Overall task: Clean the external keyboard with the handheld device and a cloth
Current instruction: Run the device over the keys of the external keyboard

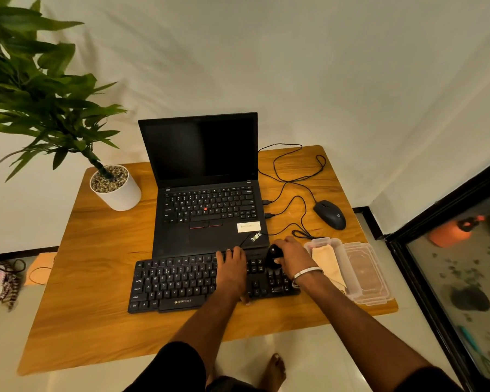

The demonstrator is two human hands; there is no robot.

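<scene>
I see the left hand (232, 271) lying flat on the external keyboard (181, 281), fingers straight and spread over the keys right of centre, fingertips at the top row. Just to its right, the right hand (293, 256) curls its fingers round the handheld device (275, 257), a small black thing held over the keyboard's right end. The cloth (327, 264) lies immediately right of that hand, folded inside a clear plastic box (343, 250) whose lid (367, 274) sits further right. Just beyond both hands the open laptop (207, 193) stands, its front edge touching the keyboard's back edge. Beyond the right hand, black cables (292, 182) loop across the wooden table (96, 273) toward a mouse (330, 215). Far to the left of the left hand stands a potted plant (115, 186).
</scene>
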